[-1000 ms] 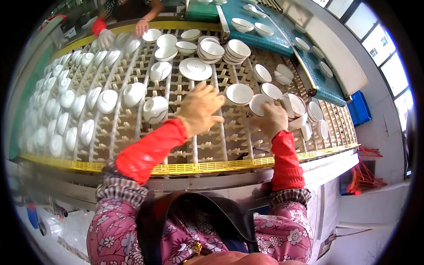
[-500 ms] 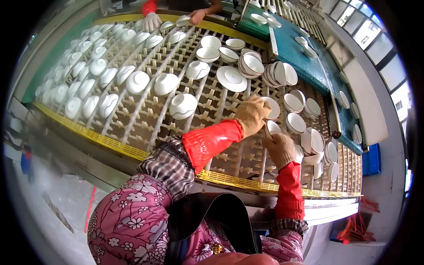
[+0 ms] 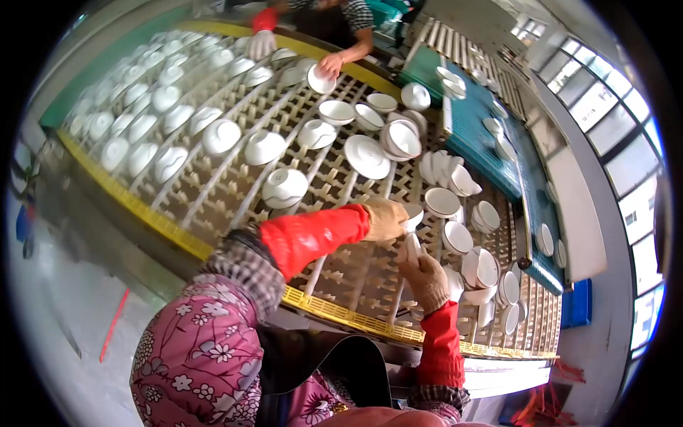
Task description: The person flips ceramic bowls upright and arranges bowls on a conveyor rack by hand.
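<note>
My left hand [image 3: 385, 218], in a tan knit glove with a red sleeve, is closed on a white bowl [image 3: 413, 215], mostly hidden behind the fingers. Just below it, my right hand [image 3: 428, 282], gloved alike, grips a second white bowl [image 3: 413, 246], seen nearly edge-on. The two bowls are close together over the slatted conveyor [image 3: 363, 274]; whether they touch I cannot tell. To the right of my hands stand loose bowls [image 3: 457, 237] and a nested stack of bowls [image 3: 479, 267]. Farther off lies a white plate [image 3: 367, 156].
Upside-down bowls [image 3: 222, 136] sit in rows along the left. Across the conveyor, a co-worker's bare hand [image 3: 331, 64] holds a bowl [image 3: 321, 80], with a gloved hand [image 3: 262, 45] nearby. A green belt [image 3: 475, 149] carries bowls at right. The yellow edge [image 3: 341, 313] runs before me.
Both my hands have come nearer each other, each with its bowl, as the view shifted. The co-worker's bare hand has moved toward me with a bowl now tilted.
</note>
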`<state>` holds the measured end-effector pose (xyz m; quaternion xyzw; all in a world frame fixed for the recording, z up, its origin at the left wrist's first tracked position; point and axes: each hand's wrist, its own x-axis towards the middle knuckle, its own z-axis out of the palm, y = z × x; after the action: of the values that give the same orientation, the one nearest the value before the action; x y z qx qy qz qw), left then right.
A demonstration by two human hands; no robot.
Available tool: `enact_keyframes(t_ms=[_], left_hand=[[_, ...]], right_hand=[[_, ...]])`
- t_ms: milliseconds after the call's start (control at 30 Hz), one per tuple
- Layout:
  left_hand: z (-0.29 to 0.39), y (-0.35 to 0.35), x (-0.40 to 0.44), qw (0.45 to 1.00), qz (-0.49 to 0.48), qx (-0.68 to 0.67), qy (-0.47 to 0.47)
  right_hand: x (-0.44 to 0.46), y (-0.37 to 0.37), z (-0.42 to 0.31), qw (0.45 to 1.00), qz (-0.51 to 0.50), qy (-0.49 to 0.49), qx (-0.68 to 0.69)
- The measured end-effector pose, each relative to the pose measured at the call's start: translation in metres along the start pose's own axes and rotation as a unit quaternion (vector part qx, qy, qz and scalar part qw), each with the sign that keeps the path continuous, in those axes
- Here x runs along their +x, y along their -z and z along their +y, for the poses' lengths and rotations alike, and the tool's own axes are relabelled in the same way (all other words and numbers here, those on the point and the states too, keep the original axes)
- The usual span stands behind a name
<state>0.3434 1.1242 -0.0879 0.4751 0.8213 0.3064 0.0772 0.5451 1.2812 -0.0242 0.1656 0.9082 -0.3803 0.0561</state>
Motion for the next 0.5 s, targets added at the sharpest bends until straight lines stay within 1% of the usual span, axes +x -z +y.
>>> enact_keyframes(t_ms=[33,67,100,133,167,200,233,267,300,333,367,400,433,467,500], left_hand=[[0.003,0.021,-0.026,0.999,-0.021,-0.021,-0.022],[0.009,0.049,-0.057,0.995,-0.075,-0.068,0.012],[0.014,0.071,-0.079,0.984,-0.177,-0.001,0.009],[0.017,0.092,-0.104,0.984,-0.171,-0.010,0.045],[0.014,0.106,-0.130,0.983,-0.165,-0.022,0.079],[-0.009,0.112,-0.157,0.980,-0.147,-0.106,0.080],[-0.023,0.128,-0.185,0.991,-0.112,-0.054,0.046],[-0.036,0.145,-0.212,0.997,-0.073,0.001,0.017],[-0.036,0.174,-0.238,0.980,-0.019,0.192,-0.042],[-0.057,0.193,-0.264,0.981,0.046,0.183,-0.042],[-0.076,0.208,-0.289,0.978,0.107,0.171,-0.042],[-0.092,0.219,-0.309,0.972,0.152,0.162,0.081],[-0.108,0.229,-0.327,0.948,0.194,0.151,0.202],[-0.122,0.232,-0.340,0.909,0.232,0.134,0.318],[-0.129,0.234,-0.345,0.855,0.266,0.115,0.429]], right_hand=[[-0.002,-0.001,0.001,1.000,0.010,0.016,0.006],[-0.004,-0.002,0.005,0.999,0.018,0.034,0.011],[-0.004,-0.001,0.008,0.998,0.026,0.053,0.018],[-0.003,-0.002,0.009,0.999,0.020,0.029,0.040],[-0.003,-0.003,0.014,0.999,0.020,0.031,0.035],[-0.001,-0.005,0.020,0.999,0.023,0.032,0.031],[0.001,-0.006,0.023,0.999,0.029,0.031,0.028],[-0.004,-0.004,0.002,1.000,0.012,0.003,0.025],[-0.004,-0.009,-0.010,0.996,0.009,0.072,0.042],[-0.004,-0.015,-0.020,0.989,0.006,0.138,0.059],[0.001,-0.020,-0.028,0.971,0.011,0.238,0.016],[0.006,-0.025,-0.035,0.942,0.025,0.335,-0.024],[0.017,-0.032,-0.054,0.901,0.042,0.426,-0.072],[0.028,-0.040,-0.072,0.849,0.068,0.511,-0.117],[0.034,-0.057,-0.101,0.887,-0.001,0.460,0.043]])
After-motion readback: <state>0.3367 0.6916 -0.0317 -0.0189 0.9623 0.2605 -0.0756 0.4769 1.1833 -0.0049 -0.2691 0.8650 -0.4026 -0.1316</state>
